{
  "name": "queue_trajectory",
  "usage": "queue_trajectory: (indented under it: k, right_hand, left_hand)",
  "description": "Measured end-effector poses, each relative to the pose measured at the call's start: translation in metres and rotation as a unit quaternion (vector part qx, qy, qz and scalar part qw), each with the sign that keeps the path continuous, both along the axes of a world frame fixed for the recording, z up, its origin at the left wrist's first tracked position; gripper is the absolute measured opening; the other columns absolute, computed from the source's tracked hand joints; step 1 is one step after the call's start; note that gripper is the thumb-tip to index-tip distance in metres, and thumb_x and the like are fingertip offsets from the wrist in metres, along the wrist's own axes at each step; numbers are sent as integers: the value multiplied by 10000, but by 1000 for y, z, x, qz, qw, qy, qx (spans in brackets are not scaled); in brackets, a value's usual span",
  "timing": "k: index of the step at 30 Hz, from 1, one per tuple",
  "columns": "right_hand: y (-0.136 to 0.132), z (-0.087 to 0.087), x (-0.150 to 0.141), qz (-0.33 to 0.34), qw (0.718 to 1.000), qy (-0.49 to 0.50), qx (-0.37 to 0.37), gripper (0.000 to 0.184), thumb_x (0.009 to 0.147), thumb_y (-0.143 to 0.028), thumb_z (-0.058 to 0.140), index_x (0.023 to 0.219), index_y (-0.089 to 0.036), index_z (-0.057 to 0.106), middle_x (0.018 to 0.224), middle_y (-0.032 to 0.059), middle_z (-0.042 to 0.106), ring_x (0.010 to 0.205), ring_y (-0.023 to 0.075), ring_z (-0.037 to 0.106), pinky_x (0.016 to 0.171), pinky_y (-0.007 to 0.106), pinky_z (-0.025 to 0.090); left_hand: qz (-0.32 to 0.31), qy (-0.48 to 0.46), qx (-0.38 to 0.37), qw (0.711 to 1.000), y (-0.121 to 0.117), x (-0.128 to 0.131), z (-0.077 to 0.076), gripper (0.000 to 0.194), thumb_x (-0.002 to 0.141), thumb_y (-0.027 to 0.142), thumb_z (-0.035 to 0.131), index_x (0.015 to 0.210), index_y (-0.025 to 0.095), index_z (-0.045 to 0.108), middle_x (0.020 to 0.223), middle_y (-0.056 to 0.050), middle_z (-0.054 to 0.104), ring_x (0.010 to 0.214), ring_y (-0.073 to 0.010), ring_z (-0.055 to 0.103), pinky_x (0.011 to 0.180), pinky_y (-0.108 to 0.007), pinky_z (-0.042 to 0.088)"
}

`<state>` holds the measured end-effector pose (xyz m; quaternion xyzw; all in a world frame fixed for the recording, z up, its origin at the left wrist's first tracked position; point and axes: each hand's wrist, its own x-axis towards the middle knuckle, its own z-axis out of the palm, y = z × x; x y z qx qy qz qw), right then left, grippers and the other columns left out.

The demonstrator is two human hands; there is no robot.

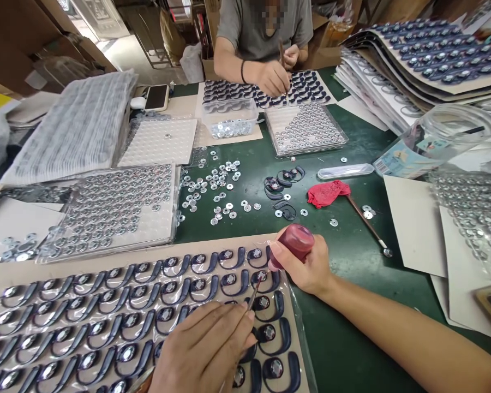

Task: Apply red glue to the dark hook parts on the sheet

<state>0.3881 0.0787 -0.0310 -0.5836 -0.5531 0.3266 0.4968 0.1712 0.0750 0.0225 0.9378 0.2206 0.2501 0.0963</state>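
My right hand (311, 265) is wrapped round a red squeeze bottle (297, 240), tilted with its lower end down near the card's right edge. My left hand (204, 346) lies low over the card, fingers closed on a slim pointed metal tool (253, 295). The tool's tip meets a round faceted gem (259, 277) in the second row, close below the bottle. Rows of dark curved, hook-shaped pieces (204, 263), most with a gem at one end, cover the film-wrapped beige card (85, 254). My left hand hides some of them.
Loose metal discs (229, 207), several dark curved pieces (284, 183) and a red cloth (327, 194) with a stick (366, 221) lie beyond the card. Gem trays (114, 204) stand left. A clear jar (433, 139) and stacked cards (433, 60) stand right. A co-worker's hands (274, 79) work opposite.
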Motion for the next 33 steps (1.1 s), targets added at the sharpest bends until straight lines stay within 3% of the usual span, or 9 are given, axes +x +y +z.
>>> queue_trajectory:
  k: [6,12,16,20,25,28,33]
  right_hand:
    - [-1,-1,-1,23,999,27,-10,235,873,-357,581,698,-200,598,524,9,629,479,155,587,521,280,489]
    - [-2,-1,-3,30,999,23,-17,246,872,-358,575,689,-195,598,523,15,630,479,157,590,517,281,486]
    - [-4,-7,-4,42,999,28,-18,161,857,-341,605,789,-196,610,546,5,640,502,160,607,541,282,507]
    - [-5,-12,-6,45,998,52,-13,133,836,-323,635,820,-199,592,567,3,655,494,159,619,515,273,517]
    - [-4,-1,-5,35,991,127,3,130,843,-313,633,809,-195,588,560,-7,649,474,153,636,495,257,525]
    - [3,10,2,12,983,185,5,160,859,-349,617,837,-193,589,582,-12,646,489,143,631,483,243,517]
    - [27,9,6,4,994,109,-11,203,837,-373,648,801,-176,612,611,8,646,502,140,592,490,249,488]
  left_hand:
    - [-2,-12,-11,1000,0,0,0,257,899,46,444,952,153,671,955,-17,737,905,-126,695,835,-268,575]
    - [-2,-46,-66,997,8,-4,-3,239,839,18,521,1001,118,665,970,-44,728,927,-130,677,871,-270,545]
    - [11,-53,-130,990,13,-10,-5,246,847,27,535,1026,138,661,984,-50,722,914,-131,679,861,-278,553]
    - [33,-40,-139,989,18,-12,-8,239,865,67,542,1046,169,661,982,-39,723,919,-144,683,852,-290,564]
    - [35,-48,-143,988,18,-11,-7,211,873,80,537,1015,157,672,966,-42,725,898,-129,687,849,-249,556]
    - [18,-57,-115,992,15,-12,-3,231,862,66,533,1037,144,663,991,-54,722,927,-139,680,855,-262,551]
    - [-26,-15,13,999,16,-9,-1,289,877,23,419,994,104,671,1025,-77,715,951,-165,675,837,-304,560]
